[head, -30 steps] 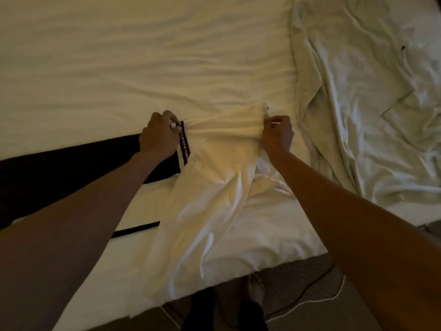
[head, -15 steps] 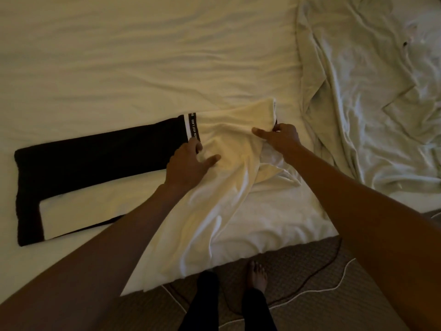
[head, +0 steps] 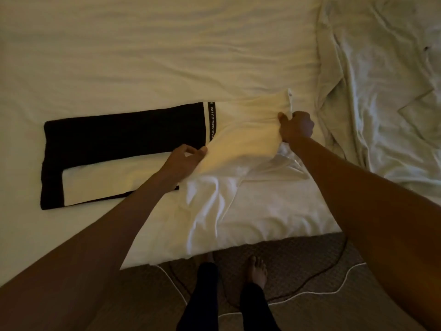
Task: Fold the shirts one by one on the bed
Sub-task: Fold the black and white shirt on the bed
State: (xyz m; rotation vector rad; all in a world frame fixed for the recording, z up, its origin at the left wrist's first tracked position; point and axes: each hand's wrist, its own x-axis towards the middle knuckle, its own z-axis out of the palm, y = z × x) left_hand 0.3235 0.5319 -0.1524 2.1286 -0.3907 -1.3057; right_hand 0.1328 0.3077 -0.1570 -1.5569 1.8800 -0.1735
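A black and cream shirt lies partly folded on the bed, its black part stretched out to the left with a printed black band across it. Its cream part bunches to the right and a loose flap hangs down toward the bed's front edge. My left hand pinches the cream fabric's near edge just below the band. My right hand grips the shirt's right end, thumb on top.
A rumpled pale sheet or more clothing is heaped on the right side of the bed. The bed's front edge runs above patterned carpet, where a white cable and my bare feet show.
My left hand let go of the shirt's far edge near the band and slid toward me to its near edge. My right hand keeps its grip on the right end.
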